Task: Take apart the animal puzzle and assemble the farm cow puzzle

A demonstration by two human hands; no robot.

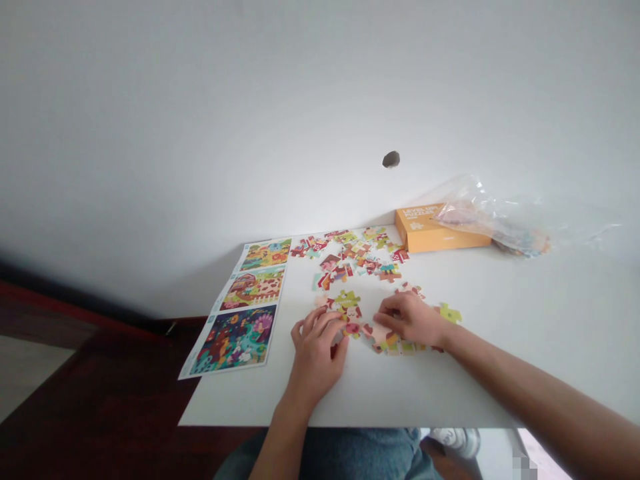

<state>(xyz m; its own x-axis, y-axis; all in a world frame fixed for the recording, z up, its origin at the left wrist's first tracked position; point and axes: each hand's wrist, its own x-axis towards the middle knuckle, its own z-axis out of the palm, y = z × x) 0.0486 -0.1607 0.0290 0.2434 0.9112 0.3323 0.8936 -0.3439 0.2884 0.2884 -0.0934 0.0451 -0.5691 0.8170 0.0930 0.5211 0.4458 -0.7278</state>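
Note:
My left hand (316, 347) rests on the white table (500, 373), its fingers curled onto a small puzzle piece (352, 328) at their tips. My right hand (409, 317) lies just to the right, fingers bent down onto a joined cluster of puzzle pieces (387, 340). A yellow-green piece (347, 300) sits just beyond my left fingertips, and another green piece (451, 313) lies by my right wrist. Several loose colourful pieces (357, 257) are scattered farther back.
A picture sheet (245, 307) with three colourful scenes lies at the table's left edge. An orange box (425, 230) stands at the back against the white wall, with a clear plastic bag (495, 217) lying partly over it. A dark red floor (100, 400) lies beyond the table's left edge.

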